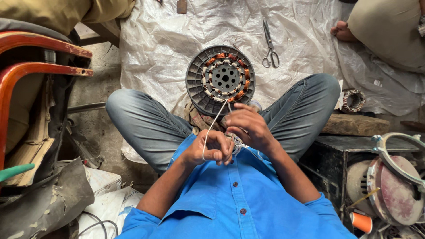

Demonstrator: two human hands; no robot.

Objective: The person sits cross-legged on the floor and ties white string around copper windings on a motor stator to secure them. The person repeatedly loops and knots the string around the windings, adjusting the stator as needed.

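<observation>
While the person sits cross-legged in a blue shirt [234, 199], the left hand [208, 150] is held close to the chest, its fingers curled shut on a white cord [213, 125] that loops around them. Just beside it, the right hand [249, 126] pinches the same cord higher up, fingertips together. The cord runs taut up to a round motor stator [220, 79] resting between the knees on a white plastic sheet [164, 40], its copper windings bound in white lacing. To lace well, I judge the cord should stay evenly tight and each turn sit snug against the coils. Farther off on the sheet lies a pair of scissors [270, 44], well apart from the hands.
</observation>
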